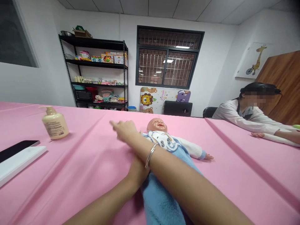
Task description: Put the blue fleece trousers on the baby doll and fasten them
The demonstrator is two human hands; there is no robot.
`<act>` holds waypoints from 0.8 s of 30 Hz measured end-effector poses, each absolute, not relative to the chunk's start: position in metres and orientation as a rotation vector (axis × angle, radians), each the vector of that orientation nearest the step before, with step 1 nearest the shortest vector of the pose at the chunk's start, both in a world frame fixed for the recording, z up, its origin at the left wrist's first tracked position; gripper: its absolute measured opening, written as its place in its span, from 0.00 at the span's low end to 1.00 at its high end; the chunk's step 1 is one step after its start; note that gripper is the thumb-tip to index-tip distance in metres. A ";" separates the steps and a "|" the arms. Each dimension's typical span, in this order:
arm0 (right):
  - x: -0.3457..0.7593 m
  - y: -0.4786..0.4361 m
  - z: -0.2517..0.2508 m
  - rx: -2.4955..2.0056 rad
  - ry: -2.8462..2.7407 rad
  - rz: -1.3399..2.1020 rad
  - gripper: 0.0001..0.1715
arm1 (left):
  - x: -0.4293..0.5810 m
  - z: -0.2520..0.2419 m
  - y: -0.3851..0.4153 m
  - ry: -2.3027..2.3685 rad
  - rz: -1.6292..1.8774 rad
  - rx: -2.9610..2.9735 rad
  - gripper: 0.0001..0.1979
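Observation:
A baby doll [157, 125] lies face up on a pink-covered table, dressed in a fuzzy blue and white outfit [161, 200] with a cartoon animal on the chest. My right hand [126, 130], wearing silver bangles [150, 156] at the wrist, reaches across the doll's chest to the left of its head. Its index finger points left, slightly blurred; the other fingers look bent, and no held thing shows. Beneath my right wrist, my left hand [139, 170] rests against the doll's side with its fingers hidden. One doll arm [192, 148] stretches right; the other is concealed.
On the left stand a pump bottle [55, 123], a dark phone [18, 148] and a white oblong object [22, 162]. A person [243, 109] sits at the right beside another doll arm [278, 138]. Behind are a black shelf [93, 62] and a dark chair [178, 108].

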State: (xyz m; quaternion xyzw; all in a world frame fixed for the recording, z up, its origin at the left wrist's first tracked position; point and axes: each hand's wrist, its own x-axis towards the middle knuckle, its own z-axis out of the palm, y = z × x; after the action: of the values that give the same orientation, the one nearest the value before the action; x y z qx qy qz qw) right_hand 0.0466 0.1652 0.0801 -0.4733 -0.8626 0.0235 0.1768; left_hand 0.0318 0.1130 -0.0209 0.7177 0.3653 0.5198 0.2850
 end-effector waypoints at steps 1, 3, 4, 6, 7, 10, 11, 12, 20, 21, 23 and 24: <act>0.053 0.176 0.090 -1.409 -2.379 -0.013 0.20 | 0.032 -0.020 0.111 0.994 1.467 1.984 0.21; 0.073 0.189 0.105 -1.560 -2.233 -0.122 0.23 | 0.034 -0.016 0.109 1.091 1.575 2.073 0.23; 0.085 0.192 0.109 -1.608 -2.200 -0.121 0.21 | 0.034 -0.014 0.109 1.136 1.604 2.091 0.24; 0.108 0.188 0.113 -1.585 -2.292 0.056 0.17 | 0.034 -0.010 0.111 1.196 1.639 2.081 0.24; 0.118 0.182 0.113 -1.518 -2.384 0.212 0.20 | 0.033 -0.009 0.113 1.213 1.652 2.064 0.23; 0.134 0.162 0.112 -1.385 -2.559 0.475 0.27 | 0.024 -0.004 0.122 1.253 1.643 2.044 0.20; 0.135 0.157 0.112 -1.388 -2.578 0.436 0.25 | 0.021 -0.002 0.126 1.269 1.612 2.067 0.20; 0.134 0.153 0.112 -1.411 -2.589 0.355 0.23 | 0.017 0.000 0.129 1.283 1.560 2.107 0.20; 0.144 0.163 0.118 -1.467 -2.459 0.353 0.14 | 0.003 0.008 0.133 1.294 1.227 2.197 0.05; 0.149 0.165 0.117 -1.480 -2.369 0.416 0.14 | 0.003 0.010 0.132 1.241 1.291 2.156 0.05; 0.156 0.165 0.114 -1.523 -2.179 0.587 0.14 | 0.000 0.014 0.133 1.144 1.438 2.023 0.04; 0.158 0.165 0.112 -1.520 -2.095 0.713 0.13 | -0.001 0.016 0.133 1.099 1.497 1.956 0.05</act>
State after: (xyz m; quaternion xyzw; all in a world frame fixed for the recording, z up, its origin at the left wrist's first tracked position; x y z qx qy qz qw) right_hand 0.1584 0.1652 0.1118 -0.5513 -0.7602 0.2587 0.2264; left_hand -0.0010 0.1331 0.0155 0.7072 0.3975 0.5415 0.2204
